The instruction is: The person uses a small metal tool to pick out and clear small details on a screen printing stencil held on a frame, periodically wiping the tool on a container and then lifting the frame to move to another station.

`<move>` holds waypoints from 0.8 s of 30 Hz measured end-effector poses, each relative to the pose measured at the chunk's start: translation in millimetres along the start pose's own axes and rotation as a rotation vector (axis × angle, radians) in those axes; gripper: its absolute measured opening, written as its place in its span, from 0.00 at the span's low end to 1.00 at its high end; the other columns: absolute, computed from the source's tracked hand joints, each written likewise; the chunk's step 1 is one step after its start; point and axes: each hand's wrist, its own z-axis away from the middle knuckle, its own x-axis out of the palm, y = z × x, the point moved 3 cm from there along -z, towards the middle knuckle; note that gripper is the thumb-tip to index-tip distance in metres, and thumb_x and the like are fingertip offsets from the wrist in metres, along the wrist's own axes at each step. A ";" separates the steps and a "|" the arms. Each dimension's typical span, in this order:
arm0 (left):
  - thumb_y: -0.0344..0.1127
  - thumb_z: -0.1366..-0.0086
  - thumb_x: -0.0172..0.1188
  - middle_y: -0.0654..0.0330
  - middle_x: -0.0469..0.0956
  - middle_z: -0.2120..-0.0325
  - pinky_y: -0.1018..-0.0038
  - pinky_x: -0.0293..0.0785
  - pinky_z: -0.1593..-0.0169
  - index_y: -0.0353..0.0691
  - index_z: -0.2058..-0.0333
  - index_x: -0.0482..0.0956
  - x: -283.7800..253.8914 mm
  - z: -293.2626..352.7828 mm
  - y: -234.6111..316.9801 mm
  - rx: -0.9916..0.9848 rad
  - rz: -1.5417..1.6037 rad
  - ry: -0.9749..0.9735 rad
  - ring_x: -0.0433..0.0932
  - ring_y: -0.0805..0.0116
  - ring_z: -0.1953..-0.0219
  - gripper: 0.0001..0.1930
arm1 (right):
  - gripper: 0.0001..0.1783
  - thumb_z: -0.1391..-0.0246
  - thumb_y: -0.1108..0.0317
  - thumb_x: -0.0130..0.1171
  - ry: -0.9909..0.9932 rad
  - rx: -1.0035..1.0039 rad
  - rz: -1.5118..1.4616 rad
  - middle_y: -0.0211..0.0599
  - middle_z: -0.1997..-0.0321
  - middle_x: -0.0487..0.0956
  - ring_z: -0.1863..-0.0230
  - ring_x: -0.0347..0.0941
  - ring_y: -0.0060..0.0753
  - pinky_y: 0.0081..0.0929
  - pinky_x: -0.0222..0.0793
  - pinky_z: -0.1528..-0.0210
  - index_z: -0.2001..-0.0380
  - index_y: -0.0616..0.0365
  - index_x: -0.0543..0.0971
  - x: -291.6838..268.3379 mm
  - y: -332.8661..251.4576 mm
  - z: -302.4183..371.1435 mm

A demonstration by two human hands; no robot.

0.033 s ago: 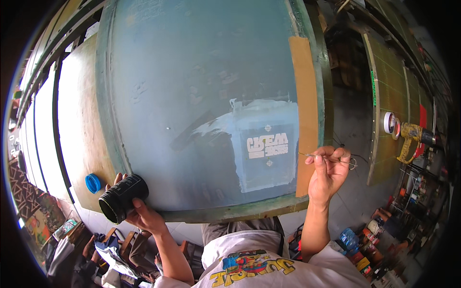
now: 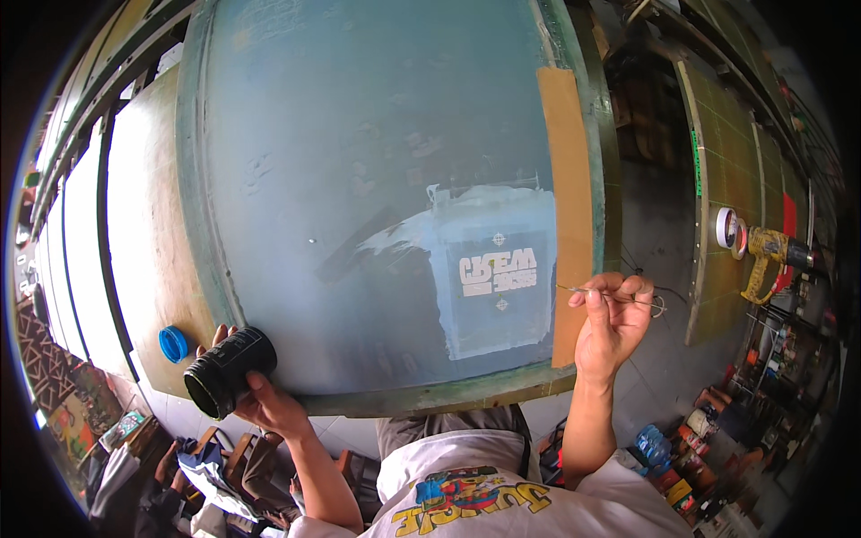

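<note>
Jar (image 2: 230, 368), black, at eight o'clock, is clamped in my left grip (image 2: 273, 408), tilted perhaps for access. At four o'clock, right grip (image 2: 608, 339) pinches a thin tool (image 2: 577, 289), probably for control.

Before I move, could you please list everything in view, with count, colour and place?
Framed screen: 1, bluish, centre
Lettering: 1 block, whitish, screen's lower right
Tape strip: 1, brown, screen's right side
Jar: 1, black, screen's lower left
Lid: 1, blue, left of jar
Thin tool: 1, metallic, tip over the tape strip
Tape rolls: 2, white and reddish, far right
Power tool: 1, yellow, black, far right
Pale panels: several, far left
Clutter: mixed, lower corners, uncountable
Shirt: 1, white, bottom
Left hand: 1, around the jar
Right hand: 1, pinching the thin tool
</note>
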 end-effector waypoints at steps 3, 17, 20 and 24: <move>0.50 0.34 0.58 0.43 0.66 0.41 0.61 0.67 0.39 0.31 0.36 0.54 -0.6 1.3 0.8 0.007 0.019 -0.007 0.69 0.55 0.41 0.38 | 0.19 0.47 0.82 0.60 -0.002 -0.012 0.031 0.41 0.67 0.78 0.71 0.74 0.28 0.25 0.74 0.66 0.59 0.53 0.64 2.5 1.1 2.2; 0.51 0.37 0.62 0.44 0.69 0.44 0.64 0.69 0.42 0.31 0.35 0.52 4.0 -4.8 10.0 0.001 0.020 0.016 0.72 0.56 0.44 0.42 | 0.20 0.50 0.84 0.60 0.038 0.042 0.057 0.41 0.68 0.79 0.73 0.75 0.29 0.26 0.75 0.68 0.61 0.53 0.64 6.9 -2.8 2.7; 0.50 0.39 0.65 0.43 0.68 0.44 0.62 0.69 0.41 0.32 0.35 0.50 0.5 -3.8 9.7 -0.034 0.057 0.033 0.71 0.54 0.44 0.45 | 0.20 0.50 0.84 0.60 0.036 0.037 0.053 0.42 0.68 0.79 0.74 0.76 0.29 0.26 0.75 0.69 0.60 0.53 0.64 7.2 -1.8 3.2; 0.50 0.34 0.57 0.45 0.69 0.43 0.64 0.70 0.42 0.31 0.35 0.53 5.2 -2.6 9.0 0.025 -0.018 -0.001 0.72 0.58 0.45 0.38 | 0.19 0.49 0.84 0.61 0.033 0.019 0.046 0.44 0.68 0.80 0.74 0.76 0.29 0.26 0.77 0.69 0.60 0.53 0.65 3.1 -0.3 1.7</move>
